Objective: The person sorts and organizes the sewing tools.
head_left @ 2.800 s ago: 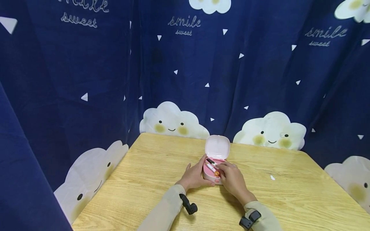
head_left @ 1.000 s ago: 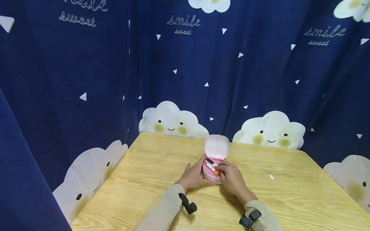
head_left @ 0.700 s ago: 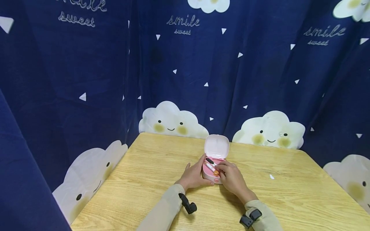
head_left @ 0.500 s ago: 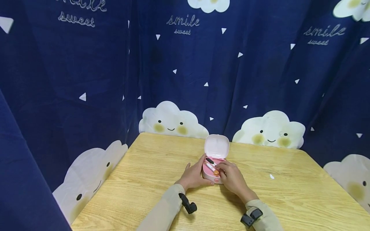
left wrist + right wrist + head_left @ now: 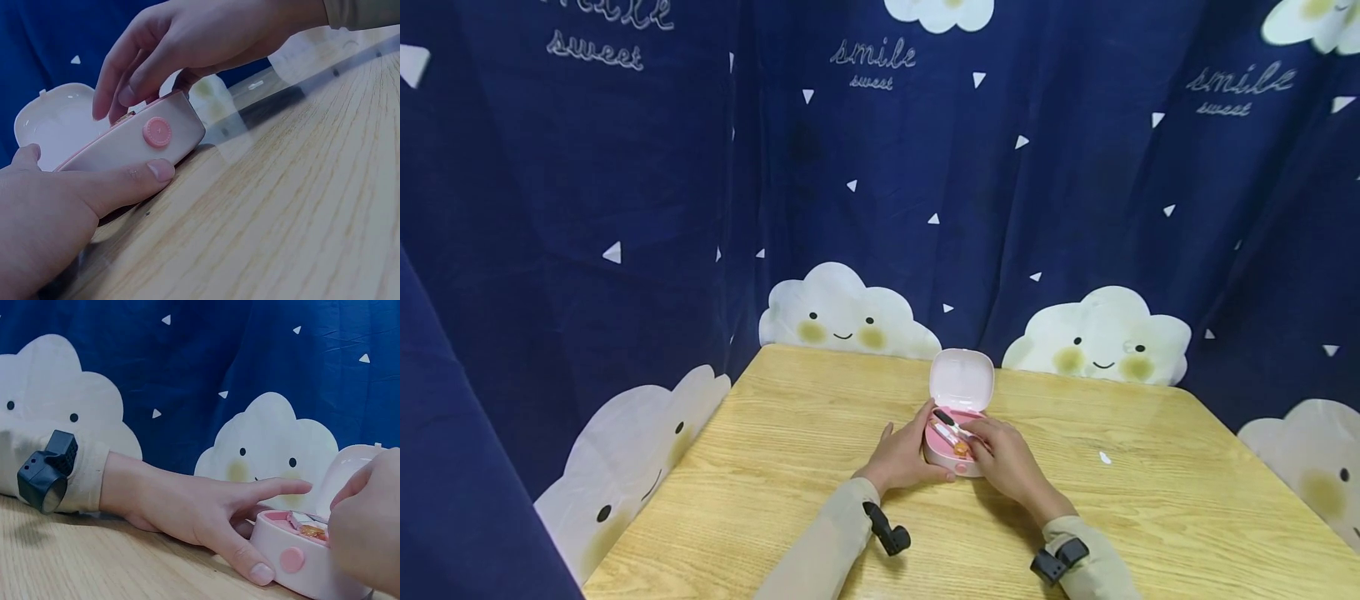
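Note:
A small white-and-pink box [image 5: 973, 471] stands on the table with its hinged lid [image 5: 962, 381] raised. Its front carries a round pink button [image 5: 157, 132]. My left hand [image 5: 901, 461] grips the box from the left, thumb along the front wall. Inside lie a slim white stick with a black end [image 5: 944, 417], a white piece and a small orange piece [image 5: 312, 532]. My right hand [image 5: 1006, 462] reaches over the right rim, fingers bent down into the box beside these pieces. Its fingertips are partly hidden, and I cannot tell whether they pinch anything.
The wooden table [image 5: 820, 392] spreads around the box. A small white scrap [image 5: 1105, 457] lies to the right. Dark blue curtains [image 5: 880, 167] with smiling clouds hang behind and at the sides. Each sleeve bears a black wrist camera [image 5: 887, 529].
My right hand and forearm have shifted slightly to the right, its fingertips moving toward the box's right side. The left hand keeps its grip, and the box stays where it was.

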`<state>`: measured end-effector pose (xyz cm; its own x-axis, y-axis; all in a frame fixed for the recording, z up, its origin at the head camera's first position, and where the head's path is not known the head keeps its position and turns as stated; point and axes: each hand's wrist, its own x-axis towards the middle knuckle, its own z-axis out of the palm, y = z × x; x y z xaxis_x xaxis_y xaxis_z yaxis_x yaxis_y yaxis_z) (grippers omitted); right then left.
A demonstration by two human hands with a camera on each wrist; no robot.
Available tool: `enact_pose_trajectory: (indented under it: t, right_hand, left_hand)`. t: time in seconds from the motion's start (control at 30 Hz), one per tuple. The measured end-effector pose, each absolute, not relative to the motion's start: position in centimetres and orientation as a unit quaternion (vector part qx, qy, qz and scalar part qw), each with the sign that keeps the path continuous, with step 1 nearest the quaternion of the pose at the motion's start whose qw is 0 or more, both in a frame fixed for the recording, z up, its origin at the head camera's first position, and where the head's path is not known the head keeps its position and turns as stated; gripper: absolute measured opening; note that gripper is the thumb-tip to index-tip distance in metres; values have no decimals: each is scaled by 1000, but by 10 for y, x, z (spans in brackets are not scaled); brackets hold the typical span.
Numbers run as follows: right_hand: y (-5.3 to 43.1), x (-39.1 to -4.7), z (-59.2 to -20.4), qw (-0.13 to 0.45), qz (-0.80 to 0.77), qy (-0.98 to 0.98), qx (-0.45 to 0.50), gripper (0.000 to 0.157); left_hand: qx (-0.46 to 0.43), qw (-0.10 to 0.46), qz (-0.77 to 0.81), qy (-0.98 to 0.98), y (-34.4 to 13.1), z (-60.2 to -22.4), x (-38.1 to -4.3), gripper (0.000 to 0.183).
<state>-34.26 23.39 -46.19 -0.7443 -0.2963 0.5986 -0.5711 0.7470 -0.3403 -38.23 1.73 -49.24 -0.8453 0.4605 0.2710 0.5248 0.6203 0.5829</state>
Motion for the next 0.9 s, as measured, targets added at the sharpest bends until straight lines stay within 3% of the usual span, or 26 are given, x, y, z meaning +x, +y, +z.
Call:
enact_pose_trajectory:
  t: [0.33, 0.9]
  right_hand:
    - [247, -343, -457, 256, 274, -906, 196, 26]
    - [297, -342, -443, 336, 299, -884, 127, 23]
  left_hand:
    - [-266, 37, -342, -900, 17, -489, -378, 128]
    - [-258, 32, -343, -903, 18, -491, -380, 130]
